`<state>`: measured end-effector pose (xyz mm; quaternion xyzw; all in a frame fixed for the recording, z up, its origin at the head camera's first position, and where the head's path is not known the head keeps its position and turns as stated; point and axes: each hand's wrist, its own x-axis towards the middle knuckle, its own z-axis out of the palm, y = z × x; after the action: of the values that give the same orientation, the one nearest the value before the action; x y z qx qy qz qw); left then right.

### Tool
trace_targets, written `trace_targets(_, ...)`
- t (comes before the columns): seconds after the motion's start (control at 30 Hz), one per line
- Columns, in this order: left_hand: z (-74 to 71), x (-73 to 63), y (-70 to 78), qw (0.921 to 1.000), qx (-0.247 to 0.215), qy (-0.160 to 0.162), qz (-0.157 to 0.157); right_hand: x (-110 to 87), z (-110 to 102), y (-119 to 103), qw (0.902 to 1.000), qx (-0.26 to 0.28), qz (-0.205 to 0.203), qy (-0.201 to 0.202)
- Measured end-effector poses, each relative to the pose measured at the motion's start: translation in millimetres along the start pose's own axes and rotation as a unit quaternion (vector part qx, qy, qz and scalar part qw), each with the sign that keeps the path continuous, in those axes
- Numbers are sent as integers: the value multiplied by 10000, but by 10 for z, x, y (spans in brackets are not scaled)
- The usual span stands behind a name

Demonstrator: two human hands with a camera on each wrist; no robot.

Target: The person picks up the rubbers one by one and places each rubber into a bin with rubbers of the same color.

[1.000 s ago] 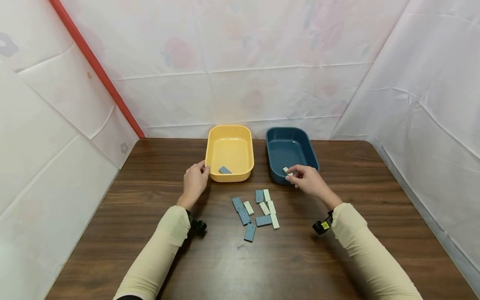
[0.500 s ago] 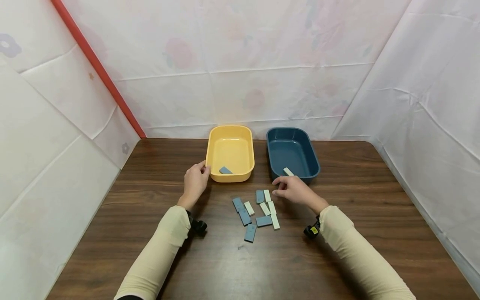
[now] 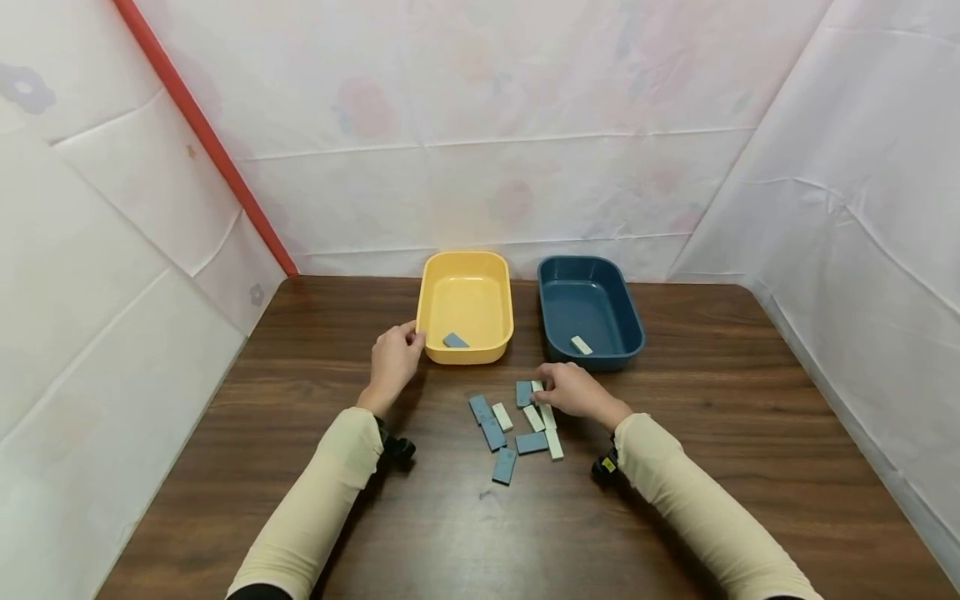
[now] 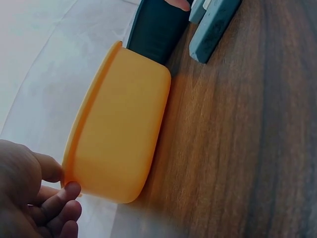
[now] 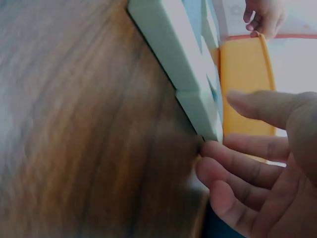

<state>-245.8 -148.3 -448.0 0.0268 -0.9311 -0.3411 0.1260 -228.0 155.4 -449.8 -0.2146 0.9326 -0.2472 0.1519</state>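
My left hand (image 3: 393, 362) pinches the near left rim of a yellow plastic bin (image 3: 467, 357), with the thumb and fingers around the rim in the left wrist view. A single blue-grey block (image 3: 455, 340) lies inside it. My right hand (image 3: 576, 390) reaches over the back of a loose group of small flat blocks, its thumb and fingers spread apart. Right at its fingertips is a pale green block (image 5: 200, 106), partly hidden by the hand in the head view. More pale green blocks (image 3: 553, 444) and blue-grey blocks (image 3: 504, 467) lie close together on the table.
Right of the yellow bin stands a dark blue bin (image 3: 606, 362), holding one pale green block (image 3: 581, 345). Both bins are at the back of the wood-grain table (image 3: 322, 325). Patterned white sheets (image 3: 465, 150) hang behind and at the sides.
My right hand has let go of a pale green block in the blue bin and moved left and nearer to the blocks on the table. My left hand stays at the yellow bin's rim.
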Motion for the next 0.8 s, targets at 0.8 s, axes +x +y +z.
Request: trace_targets(0.8, -10, 25, -34, 9999, -9, -94, -130, 54, 0, -117, 9987, -334, 215, 321)
